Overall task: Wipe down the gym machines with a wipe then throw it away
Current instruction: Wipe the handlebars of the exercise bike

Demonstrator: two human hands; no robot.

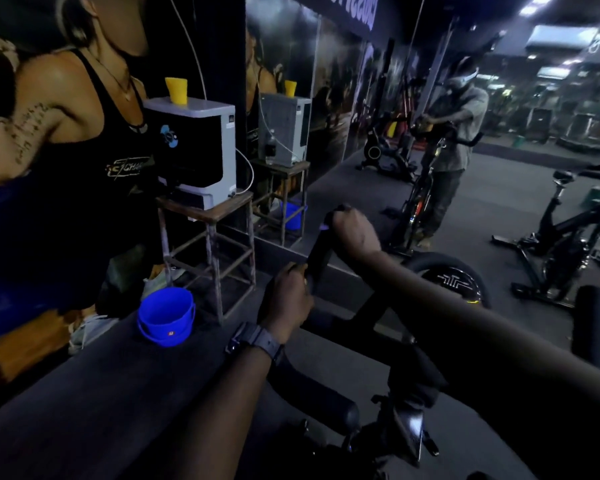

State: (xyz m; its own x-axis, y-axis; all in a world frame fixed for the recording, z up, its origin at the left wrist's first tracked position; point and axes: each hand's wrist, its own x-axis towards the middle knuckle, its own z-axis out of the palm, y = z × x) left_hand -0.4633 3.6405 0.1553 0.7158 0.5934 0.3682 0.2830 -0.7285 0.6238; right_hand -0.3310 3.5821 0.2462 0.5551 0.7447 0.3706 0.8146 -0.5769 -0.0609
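Left hand [288,299] grips handlebar [321,251]; wipe [325,226] under right hand [355,230].

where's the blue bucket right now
In the head view the blue bucket sits low on the left, on the dark floor in front of the metal stool, left of the left hand.

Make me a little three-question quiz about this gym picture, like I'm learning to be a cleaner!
1. True or false: the left hand holds the black handlebar of the exercise bike.
2. What colour is the bucket on the floor by the metal stool? A) red B) blue C) green
3. Fill in: a bit of purple wipe peeks out beside the ____ hand, at the top of the handlebar.

Key
1. True: its fingers curl round the bar lower down.
2. B, blue.
3. Right: the right hand grips the bar's upper end.
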